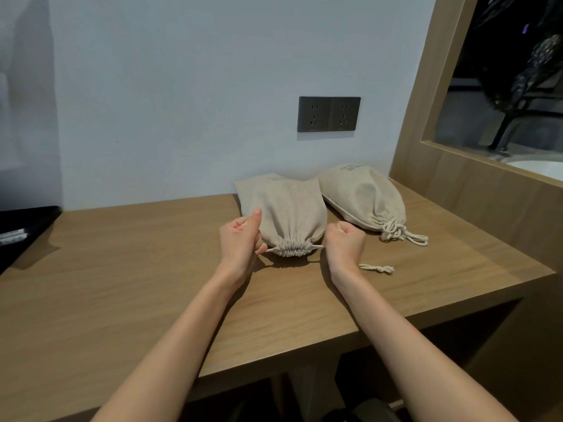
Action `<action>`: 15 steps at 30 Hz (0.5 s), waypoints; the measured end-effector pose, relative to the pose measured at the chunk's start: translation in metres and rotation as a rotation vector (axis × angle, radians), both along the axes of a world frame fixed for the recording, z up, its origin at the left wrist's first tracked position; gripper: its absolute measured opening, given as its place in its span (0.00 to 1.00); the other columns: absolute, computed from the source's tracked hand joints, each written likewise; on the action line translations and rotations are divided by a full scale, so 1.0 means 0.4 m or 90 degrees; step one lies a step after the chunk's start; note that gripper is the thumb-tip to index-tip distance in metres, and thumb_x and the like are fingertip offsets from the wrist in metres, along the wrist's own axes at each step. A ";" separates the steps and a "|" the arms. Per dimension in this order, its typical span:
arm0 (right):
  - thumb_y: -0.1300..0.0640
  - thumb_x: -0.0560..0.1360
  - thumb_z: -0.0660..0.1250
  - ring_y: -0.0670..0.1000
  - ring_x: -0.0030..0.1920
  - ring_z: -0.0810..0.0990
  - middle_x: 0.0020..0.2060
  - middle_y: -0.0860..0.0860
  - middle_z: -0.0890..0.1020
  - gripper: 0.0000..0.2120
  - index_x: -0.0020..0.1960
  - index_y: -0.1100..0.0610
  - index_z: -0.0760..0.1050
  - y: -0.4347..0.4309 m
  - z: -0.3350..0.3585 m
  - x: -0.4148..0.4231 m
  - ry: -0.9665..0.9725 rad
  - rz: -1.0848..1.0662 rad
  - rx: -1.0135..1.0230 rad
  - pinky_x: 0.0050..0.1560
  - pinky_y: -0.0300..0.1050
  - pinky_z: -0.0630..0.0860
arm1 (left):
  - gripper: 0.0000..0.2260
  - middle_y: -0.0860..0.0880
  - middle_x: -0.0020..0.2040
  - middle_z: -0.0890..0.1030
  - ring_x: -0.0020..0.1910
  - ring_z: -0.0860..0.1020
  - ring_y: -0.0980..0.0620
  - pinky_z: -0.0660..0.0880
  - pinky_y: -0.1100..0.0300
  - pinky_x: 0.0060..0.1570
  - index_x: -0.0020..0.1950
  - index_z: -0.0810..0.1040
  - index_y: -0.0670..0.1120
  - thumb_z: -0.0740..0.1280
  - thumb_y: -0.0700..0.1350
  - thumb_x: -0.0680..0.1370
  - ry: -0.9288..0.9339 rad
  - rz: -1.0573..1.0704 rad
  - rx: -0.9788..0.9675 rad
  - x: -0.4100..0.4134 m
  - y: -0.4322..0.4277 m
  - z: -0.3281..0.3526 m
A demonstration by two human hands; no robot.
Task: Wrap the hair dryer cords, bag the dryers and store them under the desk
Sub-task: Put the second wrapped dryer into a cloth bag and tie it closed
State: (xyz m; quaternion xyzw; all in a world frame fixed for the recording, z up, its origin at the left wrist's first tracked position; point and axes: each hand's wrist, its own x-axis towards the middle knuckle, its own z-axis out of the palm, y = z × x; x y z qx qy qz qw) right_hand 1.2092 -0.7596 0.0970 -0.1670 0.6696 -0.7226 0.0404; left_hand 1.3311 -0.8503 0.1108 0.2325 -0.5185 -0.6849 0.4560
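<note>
1. The light-brown wood-grain desk (122, 284) fills most of my view. The space under its front edge is dark, and I can't tell what is in there.
2. A beige cloth drawstring bag (289, 208) lies in the middle of the desk with its mouth toward me, gathered tight. It looks full, so I judge a dryer is inside, but no dryer or dryer cord shows.
3. A second beige cloth bag (365, 196) lies just beside it on the right. Its mouth is cinched and its cream cord (399, 234) is bunched at the neck. I judge this one done.
4. The left hand (240, 239) has curled fingers pinching the near bag's cream drawstring (318, 246) where it leaves the mouth. The thumb is up against the cloth.
5. The right hand (345, 239) is a closed fist. The drawstring runs into it, and the knotted tail (377, 268) lies on the desk past the wrist.
6. A dark double socket plate (329, 114) is on the wall with nothing plugged in.
7. Risks:
   - Pulling hard sideways with nothing pinning the bag could slide it into the second bag.
   - An uneven pull could drag the bag toward the desk edge.
   - A drawstring left unknotted could loosen when the bag is lifted, letting the dryer tip out on the way under the desk.
   - The loose tail could snag on the desk corner.
</note>
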 end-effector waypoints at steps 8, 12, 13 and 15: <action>0.72 0.69 0.57 0.47 0.29 0.52 0.25 0.49 0.56 0.22 0.27 0.51 0.53 0.001 -0.003 0.002 0.000 -0.027 0.005 0.30 0.44 0.49 | 0.24 0.50 0.27 0.55 0.24 0.54 0.53 0.60 0.67 0.21 0.27 0.57 0.50 0.64 0.42 0.80 -0.085 0.047 -0.068 0.002 -0.014 -0.011; 0.71 0.69 0.57 0.48 0.28 0.53 0.25 0.49 0.56 0.21 0.27 0.52 0.53 0.002 -0.005 0.007 0.013 -0.033 0.018 0.31 0.44 0.50 | 0.24 0.50 0.28 0.55 0.23 0.55 0.53 0.60 0.66 0.21 0.27 0.57 0.49 0.64 0.42 0.80 -0.118 0.047 -0.077 0.005 -0.011 -0.009; 0.71 0.69 0.57 0.48 0.28 0.54 0.24 0.49 0.56 0.21 0.27 0.52 0.53 0.003 -0.005 0.008 0.021 -0.028 0.026 0.31 0.44 0.50 | 0.23 0.50 0.27 0.56 0.23 0.55 0.53 0.60 0.66 0.21 0.28 0.57 0.48 0.64 0.42 0.80 -0.127 0.050 -0.079 0.005 -0.010 -0.009; 0.71 0.69 0.58 0.47 0.28 0.53 0.24 0.49 0.56 0.21 0.27 0.52 0.54 0.008 -0.004 0.005 0.039 0.005 0.043 0.30 0.44 0.50 | 0.23 0.50 0.24 0.58 0.22 0.57 0.53 0.60 0.65 0.22 0.27 0.58 0.48 0.65 0.41 0.79 -0.143 0.053 -0.067 0.009 -0.006 -0.009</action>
